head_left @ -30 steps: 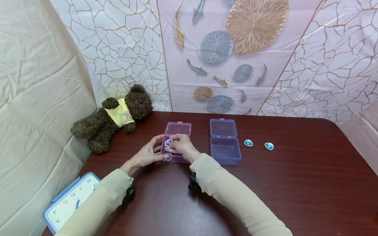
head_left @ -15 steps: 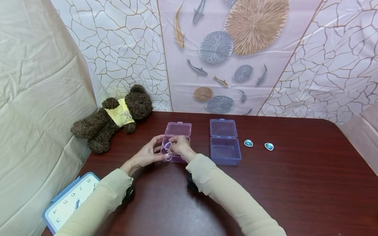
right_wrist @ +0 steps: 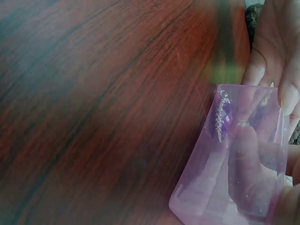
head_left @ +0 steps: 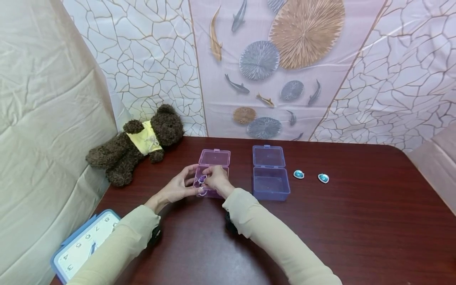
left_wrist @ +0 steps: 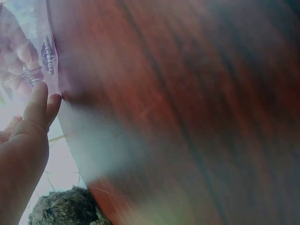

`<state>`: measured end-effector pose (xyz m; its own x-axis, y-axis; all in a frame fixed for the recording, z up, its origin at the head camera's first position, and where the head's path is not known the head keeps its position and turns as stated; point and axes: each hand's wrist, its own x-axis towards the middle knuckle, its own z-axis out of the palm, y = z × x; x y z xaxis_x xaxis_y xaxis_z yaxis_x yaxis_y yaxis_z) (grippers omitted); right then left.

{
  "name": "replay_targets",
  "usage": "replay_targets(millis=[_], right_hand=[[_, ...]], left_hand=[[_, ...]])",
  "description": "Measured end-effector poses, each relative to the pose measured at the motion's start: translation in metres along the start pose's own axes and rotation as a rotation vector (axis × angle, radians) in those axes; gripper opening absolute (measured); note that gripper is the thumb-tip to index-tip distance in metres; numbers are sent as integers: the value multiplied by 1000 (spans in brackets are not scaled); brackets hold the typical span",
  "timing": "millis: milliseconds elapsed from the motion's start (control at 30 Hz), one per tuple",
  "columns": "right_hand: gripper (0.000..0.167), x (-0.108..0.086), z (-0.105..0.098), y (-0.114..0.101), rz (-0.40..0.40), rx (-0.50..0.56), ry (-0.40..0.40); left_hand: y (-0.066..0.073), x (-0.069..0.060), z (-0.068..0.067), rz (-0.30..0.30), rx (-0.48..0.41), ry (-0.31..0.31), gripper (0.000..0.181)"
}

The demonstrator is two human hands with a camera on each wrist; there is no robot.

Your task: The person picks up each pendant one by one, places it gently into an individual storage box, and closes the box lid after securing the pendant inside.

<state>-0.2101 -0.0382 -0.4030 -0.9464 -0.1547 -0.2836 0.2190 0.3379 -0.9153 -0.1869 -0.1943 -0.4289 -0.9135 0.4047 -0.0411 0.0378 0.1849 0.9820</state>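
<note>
In the head view, a pink clear plastic box (head_left: 213,194) stands with its lid folded back. My left hand (head_left: 178,188) grips its left side, thumb at the near corner and fingers farther back. Inside the box, my right hand (head_left: 218,181) pinches a purple gem (head_left: 202,179) with a silver beaded rim. A second purple gem (head_left: 202,192) lies against the near wall; the right wrist view shows this gem (right_wrist: 224,119) through the pink plastic. My right fingers (right_wrist: 246,173) also show blurred through that wall.
To the right stands an open blue plastic box (head_left: 271,196). Two teal gems, one nearer (head_left: 298,174) and one farther right (head_left: 323,178), lie beyond it. A brown teddy bear (head_left: 167,126) lies back left, a blue-framed clock (head_left: 85,241) front left.
My right hand has lowered slightly into the pink box, and the purple gem it pinches has come down nearer the second one. My left hand has stayed on the box.
</note>
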Motion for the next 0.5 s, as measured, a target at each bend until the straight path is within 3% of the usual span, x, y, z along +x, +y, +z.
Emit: replay_targets(millis=[500], right_hand=[[30, -3, -3, -1, -55, -193, 22]], left_hand=[[1, -1, 1, -2, -24, -7, 80]])
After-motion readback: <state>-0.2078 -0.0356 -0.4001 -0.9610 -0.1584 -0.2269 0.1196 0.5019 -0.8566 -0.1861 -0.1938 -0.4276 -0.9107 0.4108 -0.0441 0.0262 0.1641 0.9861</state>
